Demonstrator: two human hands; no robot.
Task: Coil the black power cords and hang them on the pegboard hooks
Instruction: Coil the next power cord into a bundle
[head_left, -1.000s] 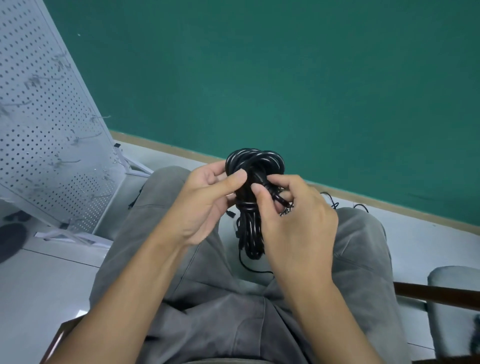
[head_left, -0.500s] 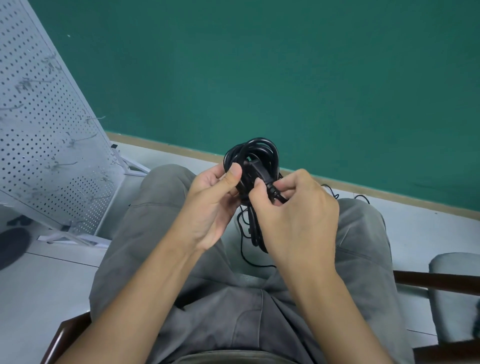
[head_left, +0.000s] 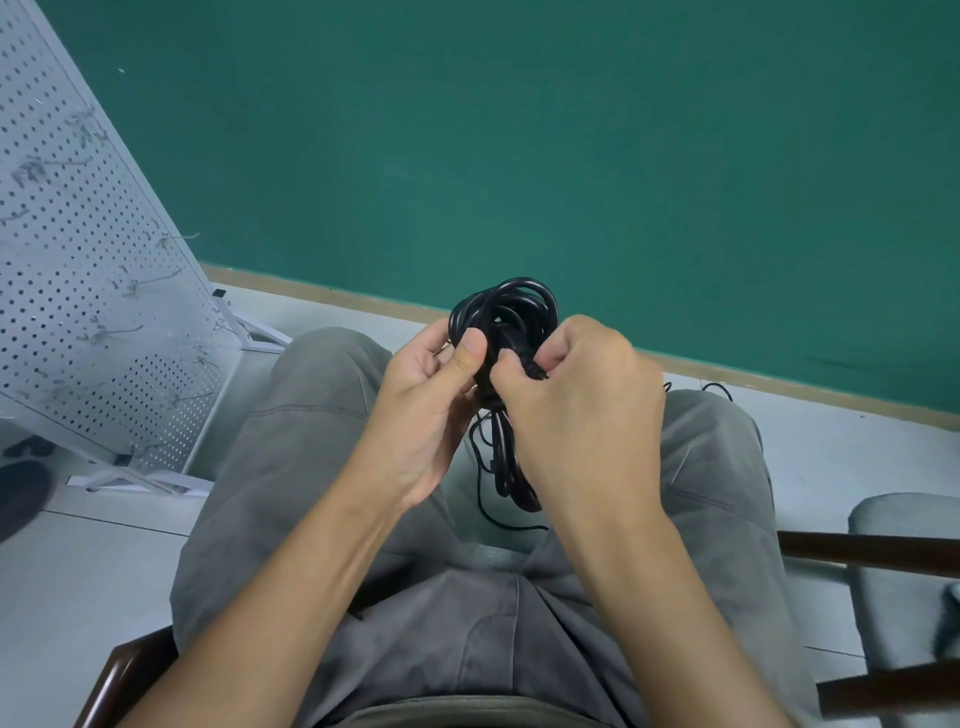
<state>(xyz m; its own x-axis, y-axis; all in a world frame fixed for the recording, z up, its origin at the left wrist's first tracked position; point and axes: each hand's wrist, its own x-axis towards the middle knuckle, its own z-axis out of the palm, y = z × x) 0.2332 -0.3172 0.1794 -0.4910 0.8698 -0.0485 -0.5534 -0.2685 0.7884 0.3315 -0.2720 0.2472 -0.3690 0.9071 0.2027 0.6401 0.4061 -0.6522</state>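
Both hands, L (head_left: 426, 410) & R (head_left: 582, 415), gripping coiled black cord (head_left: 506, 312) above lap.

arms: bare, no sleeves in view | trousers (head_left: 322, 467): grey, creased fabric, centre seam | waistband: darker olive-grey

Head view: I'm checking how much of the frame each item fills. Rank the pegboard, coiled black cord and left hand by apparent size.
1. pegboard, though cut off by the frame.
2. left hand.
3. coiled black cord, partly hidden by both hands, so its rank against the hand is unsure.
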